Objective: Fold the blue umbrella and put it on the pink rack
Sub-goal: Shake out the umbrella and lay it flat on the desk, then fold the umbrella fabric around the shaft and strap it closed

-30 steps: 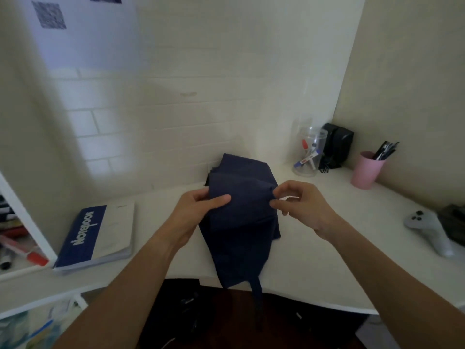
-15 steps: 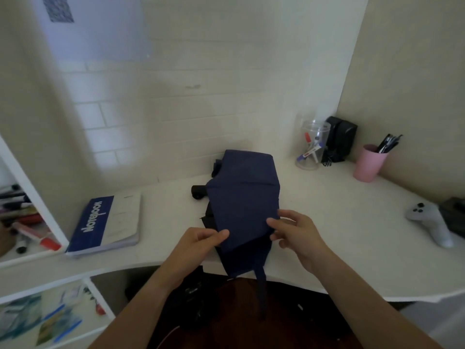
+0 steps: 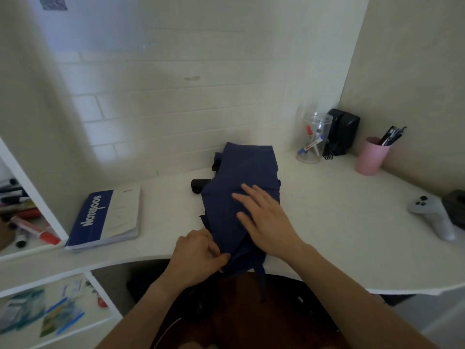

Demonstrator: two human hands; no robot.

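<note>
The blue umbrella (image 3: 247, 172) lies collapsed on the white desk (image 3: 339, 222), its dark fabric flattened in a long strip running from the wall toward the front edge. A black handle end (image 3: 198, 185) sticks out on its left. A strap (image 3: 261, 275) hangs over the desk edge. My left hand (image 3: 196, 255) pinches the fabric's near left corner at the desk edge. My right hand (image 3: 266, 217) rests flat on top of the fabric, fingers spread. No pink rack is in view.
A blue and white notebook (image 3: 105, 217) lies left of the umbrella. A clear jar (image 3: 313, 142), a black speaker (image 3: 343, 132) and a pink pen cup (image 3: 371, 156) stand at the back right. A white controller (image 3: 432, 217) lies at the right. Shelves with markers (image 3: 32, 227) are at the left.
My right hand let go of the fabric edge and moved up, flat onto the umbrella. My left hand slid down to the near corner. The fabric lies lower and flatter on the desk.
</note>
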